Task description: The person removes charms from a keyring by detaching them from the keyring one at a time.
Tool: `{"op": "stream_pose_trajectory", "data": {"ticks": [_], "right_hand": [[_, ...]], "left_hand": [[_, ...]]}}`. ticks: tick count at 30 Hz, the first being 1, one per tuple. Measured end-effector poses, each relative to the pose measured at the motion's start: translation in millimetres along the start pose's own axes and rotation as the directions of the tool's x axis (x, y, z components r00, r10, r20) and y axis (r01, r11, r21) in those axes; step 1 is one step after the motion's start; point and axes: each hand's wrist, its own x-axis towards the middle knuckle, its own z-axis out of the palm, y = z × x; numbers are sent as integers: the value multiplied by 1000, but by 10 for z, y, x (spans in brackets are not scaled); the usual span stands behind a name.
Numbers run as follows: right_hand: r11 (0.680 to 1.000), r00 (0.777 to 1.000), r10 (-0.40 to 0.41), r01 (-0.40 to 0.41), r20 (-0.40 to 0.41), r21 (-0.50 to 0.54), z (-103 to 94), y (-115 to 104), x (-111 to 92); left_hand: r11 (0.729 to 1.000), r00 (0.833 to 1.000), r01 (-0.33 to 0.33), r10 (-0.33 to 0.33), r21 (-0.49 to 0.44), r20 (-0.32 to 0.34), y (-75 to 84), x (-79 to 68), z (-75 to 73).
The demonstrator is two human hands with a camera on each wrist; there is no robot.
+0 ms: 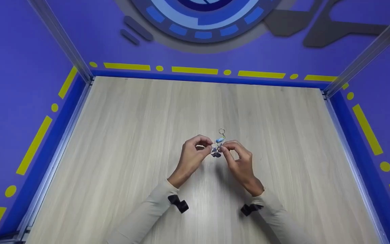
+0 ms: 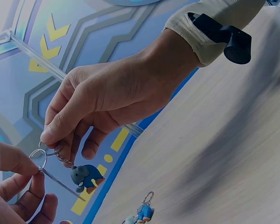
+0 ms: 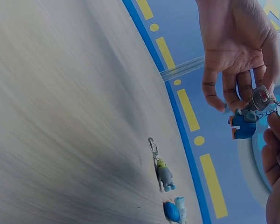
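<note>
In the head view my left hand and right hand meet low over the table, fingertips almost together. In the left wrist view, the left hand pinches a metal key by its head, where a split ring passes through. My right hand pinches the ring and the start of its chain. From that chain dangles a small blue elephant charm with a grey head. The right wrist view shows the key's broad head at the left fingertips, the charm hanging below. Fingers partly hide the ring.
On the table, just beyond my hands, lie a keychain with a grey figure and greenish head, a blue figure and a pale blue one. Blue panels stand around the left, back and right sides.
</note>
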Motion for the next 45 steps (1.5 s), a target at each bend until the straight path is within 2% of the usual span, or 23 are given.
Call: {"op": "stream_pose_trajectory", "data": {"ticks": [6,13,24,38,45], "right_hand": [[1000,1000,-11,11,5,0,-14,-6,24],[999,999,-41,41,12,3,-29,27,32],[1000,999,17,-18,39,19,-64,12,31],[999,997,29,-30,65,15,-85,16,31],[1000,997,20,-20,69,6,-89,19,33]], "left_hand": [[1000,1000,-11,11,2,18,11,-2,-27],[995,997,-70,68,74,29,6,-5,-64],[990,996,-93,93,109,1,26,-4,-76],[982,992,-121,115,144,46,15,-14,-100],[975,987,-158,151,157,52,0,-11,-94]]}}
